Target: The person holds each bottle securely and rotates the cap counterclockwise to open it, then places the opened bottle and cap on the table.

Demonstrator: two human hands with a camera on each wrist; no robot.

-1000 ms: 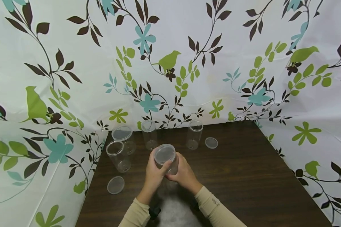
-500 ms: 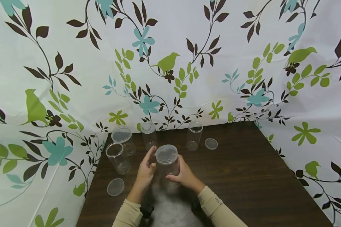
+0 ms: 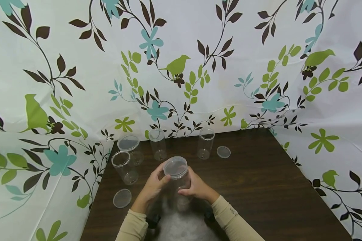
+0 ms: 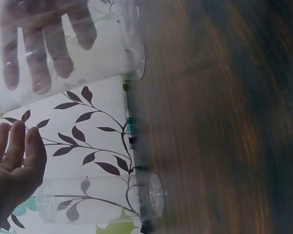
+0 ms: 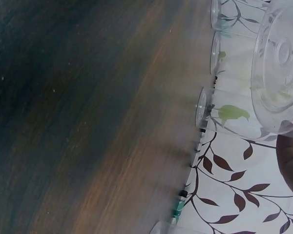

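Observation:
My right hand (image 3: 197, 187) grips a clear plastic jar (image 3: 182, 182) from the right, its thumb across the front. A translucent lid (image 3: 175, 166) sits on top of the jar. My left hand (image 3: 152, 185) is at the jar's left side, near the lid, with the thumb in front and the fingertips partly behind it. In the left wrist view the left fingers (image 4: 17, 144) are loosely bent just beside the jar (image 4: 97, 56), and the right fingers show through its wall. The right wrist view shows the jar's round base (image 5: 283, 58) above the table.
On the dark wood table (image 3: 259, 187) stand a wide jar (image 3: 129, 144), an uncovered jar (image 3: 125, 169) and narrow jars (image 3: 158, 145) (image 3: 205, 144). A larger loose lid (image 3: 122, 198) lies at left, a smaller lid (image 3: 223, 152) at right. A patterned curtain (image 3: 223, 83) surrounds the back.
My left hand has drawn off the jar to the left, then come back close to its lid. The right hand has kept hold of the jar, which has shifted slightly.

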